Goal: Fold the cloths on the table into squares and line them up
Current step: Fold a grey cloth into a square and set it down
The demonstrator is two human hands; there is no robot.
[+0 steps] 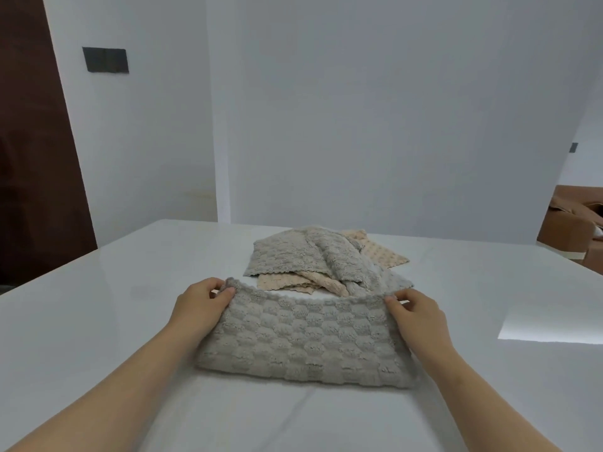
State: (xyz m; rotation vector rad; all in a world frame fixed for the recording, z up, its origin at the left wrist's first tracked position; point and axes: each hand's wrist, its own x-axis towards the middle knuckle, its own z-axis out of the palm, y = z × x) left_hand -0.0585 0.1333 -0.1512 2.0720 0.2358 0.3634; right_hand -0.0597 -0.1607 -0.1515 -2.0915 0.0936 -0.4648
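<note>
A grey fluffy cloth [303,340] with a checked texture lies on the white table [98,321] in front of me, its far edge lifted off the surface. My left hand [202,305] pinches the far left corner of that cloth. My right hand [414,311] pinches its far right corner. Behind it sits a loose pile of cloths: grey ones [293,256] on top, beige ones [381,256] showing at the back right and under the front edge.
A white wall panel [375,125] stands right behind the table's far edge. A dark door [29,158] is at the left. A brown sofa [574,230] shows at the far right. A bright light patch [551,324] lies on the table's right side.
</note>
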